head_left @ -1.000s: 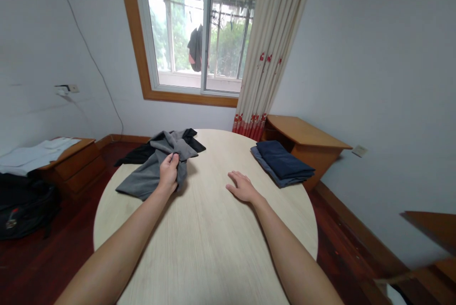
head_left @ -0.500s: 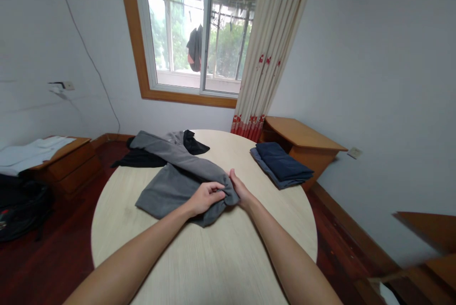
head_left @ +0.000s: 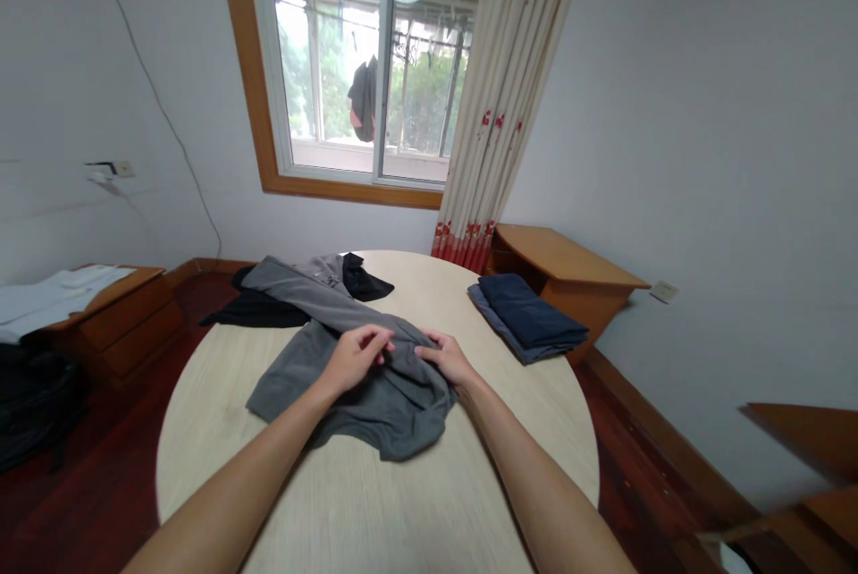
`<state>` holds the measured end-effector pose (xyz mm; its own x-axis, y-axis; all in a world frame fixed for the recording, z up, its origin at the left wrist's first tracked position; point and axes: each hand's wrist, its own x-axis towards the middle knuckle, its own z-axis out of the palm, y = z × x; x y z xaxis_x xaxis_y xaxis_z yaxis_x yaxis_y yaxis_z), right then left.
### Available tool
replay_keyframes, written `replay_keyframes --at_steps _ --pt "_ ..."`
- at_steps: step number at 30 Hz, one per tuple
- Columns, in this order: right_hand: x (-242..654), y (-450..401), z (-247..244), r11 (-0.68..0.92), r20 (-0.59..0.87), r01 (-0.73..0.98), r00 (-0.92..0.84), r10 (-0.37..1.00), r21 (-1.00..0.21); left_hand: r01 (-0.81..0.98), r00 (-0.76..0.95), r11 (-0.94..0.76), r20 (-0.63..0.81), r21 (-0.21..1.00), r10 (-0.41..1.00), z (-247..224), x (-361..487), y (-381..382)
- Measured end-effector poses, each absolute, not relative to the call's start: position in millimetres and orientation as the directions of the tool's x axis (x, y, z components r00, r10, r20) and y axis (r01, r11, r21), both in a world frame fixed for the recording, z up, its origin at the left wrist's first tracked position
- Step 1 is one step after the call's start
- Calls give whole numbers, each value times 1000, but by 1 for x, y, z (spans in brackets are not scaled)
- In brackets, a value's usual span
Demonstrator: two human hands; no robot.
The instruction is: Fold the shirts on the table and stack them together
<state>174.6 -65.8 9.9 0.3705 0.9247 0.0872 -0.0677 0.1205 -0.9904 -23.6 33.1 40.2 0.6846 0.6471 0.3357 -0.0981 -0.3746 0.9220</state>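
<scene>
A grey garment (head_left: 301, 363) lies crumpled across the middle of the round table (head_left: 375, 520), one long part stretching to the back left. Over its middle, my left hand (head_left: 358, 355) has its fingers curled and pinched together; what they hold, if anything, is too small to tell. My right hand (head_left: 446, 358) grips the right edge of the grey garment, thumb on top. The cloth's near part spreads below both hands. Beyond it at the back left lie black clothing (head_left: 268, 309) and a lighter grey piece with a black part (head_left: 363, 279).
Folded dark blue clothes (head_left: 529, 313) lie at the table's right edge. Behind them stands a wooden desk (head_left: 569, 257). On the left is a wooden cabinet (head_left: 138, 328) with white papers on top, near a black bag (head_left: 33, 400). A curtain (head_left: 492, 109) hangs beside the window.
My left hand has moved left and up, off the bunched edge. The cloth under my hands has spread out toward me. My right thumb now lies over the garment.
</scene>
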Motion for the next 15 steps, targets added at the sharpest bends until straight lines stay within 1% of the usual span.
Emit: replay_keyframes --at_steps 1,2,4,5,7,9,10,12,13,15 --pt "179 -70 17 159 125 -48 412 902 -986 -53 598 -485 417 873 684 41 -28 44" --pt "184 -76 24 200 167 -26 452 876 -979 19 539 -593 491 805 684 40 -33 54" --pt "198 -92 39 301 269 26 522 809 -953 174 496 -740 591 650 636 37 -41 72" --pt "206 -101 46 362 320 40 562 763 -931 236 497 -776 614 584 613 34 -44 78" --pt "224 -120 57 501 407 49 656 636 -864 319 503 -804 629 503 593 28 -47 88" --pt "241 -136 63 614 443 58 745 498 -787 359 509 -808 628 467 589 23 -46 92" --pt "249 -141 63 646 440 63 780 444 -761 367 515 -810 626 457 586 20 -45 92" --pt "259 -143 59 651 407 68 827 387 -756 377 533 -812 613 445 583 16 -42 91" --pt "262 -141 55 625 391 73 835 389 -777 385 544 -811 602 440 585 13 -41 90" --pt "261 -130 45 524 372 96 811 452 -846 404 574 -806 566 433 592 9 -37 86"
